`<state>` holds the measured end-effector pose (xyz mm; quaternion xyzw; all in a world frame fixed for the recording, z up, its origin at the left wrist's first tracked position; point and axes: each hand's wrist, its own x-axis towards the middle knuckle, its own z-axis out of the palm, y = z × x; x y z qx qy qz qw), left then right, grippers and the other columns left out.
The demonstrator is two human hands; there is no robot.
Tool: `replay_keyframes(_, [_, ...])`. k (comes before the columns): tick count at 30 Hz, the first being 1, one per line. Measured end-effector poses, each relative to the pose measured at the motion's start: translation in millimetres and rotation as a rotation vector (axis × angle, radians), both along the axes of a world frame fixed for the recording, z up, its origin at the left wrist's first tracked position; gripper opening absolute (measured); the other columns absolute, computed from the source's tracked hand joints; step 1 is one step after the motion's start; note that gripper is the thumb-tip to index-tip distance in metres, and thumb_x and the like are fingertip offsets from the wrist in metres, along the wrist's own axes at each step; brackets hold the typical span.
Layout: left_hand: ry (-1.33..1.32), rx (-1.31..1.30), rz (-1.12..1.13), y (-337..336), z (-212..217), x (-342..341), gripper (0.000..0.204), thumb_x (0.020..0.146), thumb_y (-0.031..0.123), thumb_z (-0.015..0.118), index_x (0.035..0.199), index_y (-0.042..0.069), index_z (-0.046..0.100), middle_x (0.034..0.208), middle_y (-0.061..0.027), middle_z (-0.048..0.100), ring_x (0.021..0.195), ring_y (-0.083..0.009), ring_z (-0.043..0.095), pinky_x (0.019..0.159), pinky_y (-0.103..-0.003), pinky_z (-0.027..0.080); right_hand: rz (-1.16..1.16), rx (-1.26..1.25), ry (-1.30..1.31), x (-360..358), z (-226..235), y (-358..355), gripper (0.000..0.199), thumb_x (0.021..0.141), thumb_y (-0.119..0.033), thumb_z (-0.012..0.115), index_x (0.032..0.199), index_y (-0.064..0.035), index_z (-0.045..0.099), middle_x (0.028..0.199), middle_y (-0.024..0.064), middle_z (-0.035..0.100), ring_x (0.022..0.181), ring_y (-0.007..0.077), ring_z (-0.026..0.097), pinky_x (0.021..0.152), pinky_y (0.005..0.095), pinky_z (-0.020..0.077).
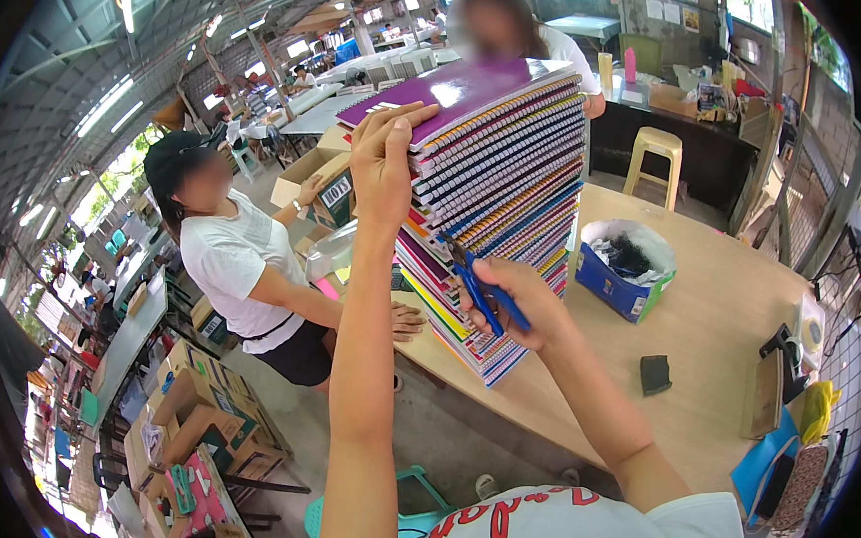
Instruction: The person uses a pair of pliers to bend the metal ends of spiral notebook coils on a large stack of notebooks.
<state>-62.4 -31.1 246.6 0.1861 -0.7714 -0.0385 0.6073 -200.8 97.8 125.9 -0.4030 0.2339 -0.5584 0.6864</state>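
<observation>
A tall stack of spiral-bound notebooks (505, 195) stands on the wooden table (692, 352), its coil edges turned to the right and toward me. A purple cover (479, 88) lies on top. My left hand (385, 163) rests at the stack's upper left corner, fingers bent over the top notebook. Lower down, my right hand (516, 303) is closed round the blue handles of a pair of pliers (476, 291). The pliers' jaws point up and touch or nearly touch the coil ends at the stack's near corner; exactly what they meet is too small to tell.
Right of the stack sits a blue box (614, 292) holding dark wire scraps and a plastic bag. A small black block (656, 375) lies nearer. One person (248, 260) stands at left beside a carton (322, 182), another behind the stack. A yellow stool (656, 161) stands beyond the table.
</observation>
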Motion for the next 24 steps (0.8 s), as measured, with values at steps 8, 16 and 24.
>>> replay_keyframes(8, [0.005,0.0,-0.012,1,1,-1,0.038,0.098,0.024,0.041,0.102,0.008,0.075,0.107,-0.0082,0.07,0.106,-0.0244,0.052,0.103,-0.038,0.032,-0.976,-0.557,0.974,23,-12,21,0.048,0.077,-0.025,0.078,0.104,0.0058,0.053,0.097,0.0212,0.057,0.09,0.0352,0.06,0.078,0.0402,0.0496])
replay_keyframes(16, [0.012,0.012,-0.011,3,2,-2,0.038,0.098,0.024,0.041,0.102,0.008,0.075,0.107,-0.0079,0.069,0.107,-0.0241,0.051,0.103,-0.038,0.031,0.069,0.048,-0.154,0,-15,3,0.024,0.093,-0.021,0.061,0.098,0.0019,0.056,0.08,0.0109,0.063,0.064,0.015,0.059,0.056,0.0257,0.047])
replay_keyframes(24, [-0.023,0.02,0.032,3,2,1,0.041,0.096,0.019,0.038,0.104,0.0,0.073,0.111,-0.0129,0.069,0.11,-0.0232,0.055,0.103,-0.036,0.036,-0.92,-0.479,0.91,12,-25,24,0.05,0.075,-0.026,0.08,0.107,0.003,0.055,0.091,0.0165,0.056,0.083,0.0291,0.059,0.073,0.0361,0.0486])
